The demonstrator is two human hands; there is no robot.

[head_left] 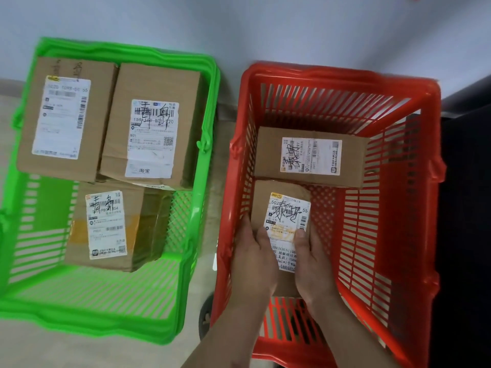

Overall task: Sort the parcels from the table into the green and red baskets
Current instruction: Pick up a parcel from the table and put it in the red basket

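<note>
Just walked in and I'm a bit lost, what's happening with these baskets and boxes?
A person is sorting cardboard parcels into two baskets. Both hands, the left hand and the right hand, grip a small labelled parcel inside the red basket, beside another parcel already lying there. The green basket holds three parcels.

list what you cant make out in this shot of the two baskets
Head view only:
- The near end of the held parcel is covered by the left hand and right hand.
- The table with the unsorted parcels is out of frame.
- The near left corner of the green basket is cut off by the left edge.
- The fine label print on the parcel at the far left is too blurred to read.
</note>
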